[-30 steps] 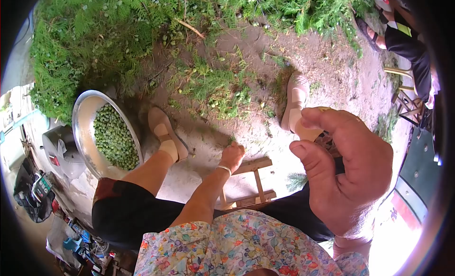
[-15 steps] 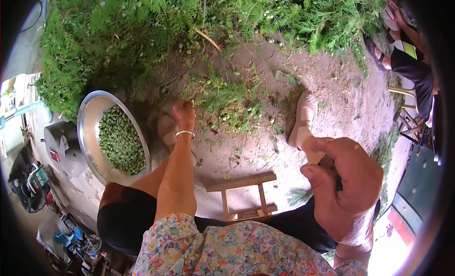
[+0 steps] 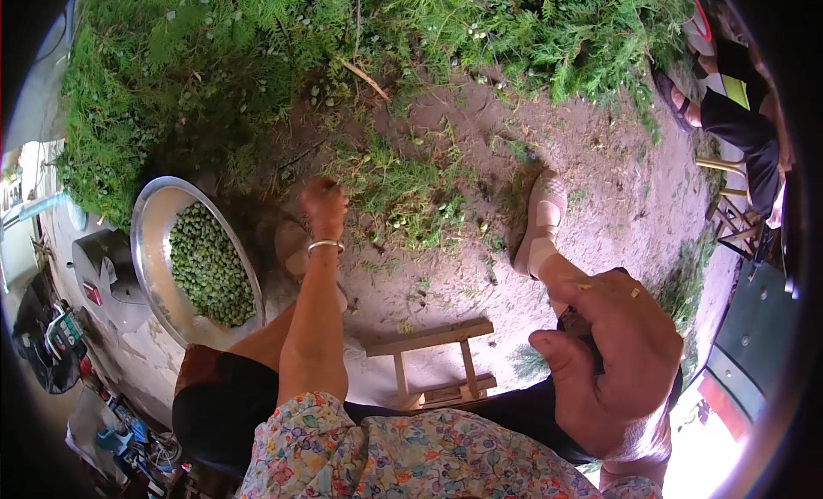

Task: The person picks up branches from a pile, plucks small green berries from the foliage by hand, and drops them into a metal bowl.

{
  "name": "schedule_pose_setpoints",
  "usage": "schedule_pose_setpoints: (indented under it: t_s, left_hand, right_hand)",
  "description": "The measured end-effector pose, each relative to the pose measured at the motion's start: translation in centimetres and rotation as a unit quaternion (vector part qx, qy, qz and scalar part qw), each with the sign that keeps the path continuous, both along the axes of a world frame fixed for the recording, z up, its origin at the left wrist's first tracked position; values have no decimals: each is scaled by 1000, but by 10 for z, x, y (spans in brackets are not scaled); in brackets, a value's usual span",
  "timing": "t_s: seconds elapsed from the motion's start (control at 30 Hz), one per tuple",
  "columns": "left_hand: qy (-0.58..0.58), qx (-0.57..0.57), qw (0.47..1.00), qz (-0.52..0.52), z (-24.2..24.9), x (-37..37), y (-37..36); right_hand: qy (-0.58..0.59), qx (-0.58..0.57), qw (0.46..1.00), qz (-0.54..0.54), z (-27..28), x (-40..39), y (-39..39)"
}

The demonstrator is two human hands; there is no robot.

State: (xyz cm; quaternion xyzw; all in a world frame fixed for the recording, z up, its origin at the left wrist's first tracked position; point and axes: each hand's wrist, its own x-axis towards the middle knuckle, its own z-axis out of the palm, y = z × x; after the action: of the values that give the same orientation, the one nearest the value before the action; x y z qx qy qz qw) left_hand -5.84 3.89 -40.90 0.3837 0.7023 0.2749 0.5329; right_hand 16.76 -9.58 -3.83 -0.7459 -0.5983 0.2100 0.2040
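Observation:
My left hand [image 3: 324, 206] is stretched out low over the dirt, a silver bangle on its wrist, fingers bunched together at the edge of a patch of green sprigs [image 3: 403, 190]. What those fingers hold is hidden. It hovers just right of a metal bowl [image 3: 153, 267] holding small green berries [image 3: 206, 263]. My right hand [image 3: 613, 353] is close to the camera at the lower right, back toward me, fingers curled, thumb apart; its palm is hidden.
A small wooden stool [image 3: 437, 362] stands between my legs; my feet in beige shoes [image 3: 538, 216] rest on the dirt. A heap of green branches [image 3: 257, 53] fills the far side. Another person [image 3: 737, 113] sits on a stool at the upper right.
My left hand swung from beside the wooden stool out to the left, to the sprigs by the bowl. My right hand sank lower and a little farther from the camera.

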Motion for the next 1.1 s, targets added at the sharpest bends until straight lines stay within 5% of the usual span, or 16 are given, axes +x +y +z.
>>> schedule_pose_setpoints:
  t_s: [0.07, 0.13, 0.17, 0.47, 0.77, 0.87, 0.93, 1.1]
  left_hand:
    - [15, 24, 998, -48, 14, 11, 6]
    - [-215, -41, 975, -45, 31, 35, 15]
    - [-222, -43, 973, -53, 47, 50, 15]
    - [-518, 7, 839, -164, 271, 151, -49]
    - [-478, 8, 862, -170, 293, 160, -76]
    - [-490, -12, 852, -184, 294, 159, -77]
    - [-566, -136, 809, -81, 290, 163, -77]
    - [-492, -174, 853, -10, 198, 165, -80]
  right_hand:
    - [23, -7, 1000, 2, -1, 4, -2]
    - [36, -15, 999, -5, -2, 11, -2]
    - [30, -10, 999, 15, -4, 15, -1]
    - [-4, -37, 998, -42, -8, 33, 7]
    - [-28, -17, 998, -55, 0, 45, -6]
    - [-27, 19, 999, 15, 0, 48, -9]
    - [-21, 99, 994, 44, 2, 46, -8]
    - [111, 59, 991, 35, 12, 41, -15]
